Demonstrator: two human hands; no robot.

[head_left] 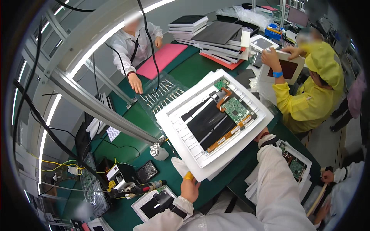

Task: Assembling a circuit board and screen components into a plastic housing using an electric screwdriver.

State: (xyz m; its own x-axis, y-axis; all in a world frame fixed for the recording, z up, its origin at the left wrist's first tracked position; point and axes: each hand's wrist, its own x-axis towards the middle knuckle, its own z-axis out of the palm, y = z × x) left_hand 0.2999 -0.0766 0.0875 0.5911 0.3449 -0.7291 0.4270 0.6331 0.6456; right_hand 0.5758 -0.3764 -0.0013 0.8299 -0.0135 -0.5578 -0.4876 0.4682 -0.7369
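A stack of white-framed panels and white sheets [221,171] is held up in front of me, tilted. The top panel [175,142] is a white plastic frame with black film, a green circuit board [236,109] and orange flex ribbons inside. My left hand [189,188], with a yellow cover on a fingertip, grips the near left corner of the sheets below. At the right edge, my right hand [263,134] holds the stack from beneath, its fingers mostly hidden. Below the stack lies a green bench [135,154].
Two co-workers, one in white [131,46] and one in yellow [312,92], work across and to the right. Small parts lie on clear film [162,94]. A metal post [104,104], a white bottle [158,151], a tool [148,187] and another panel [154,204] are on my left.
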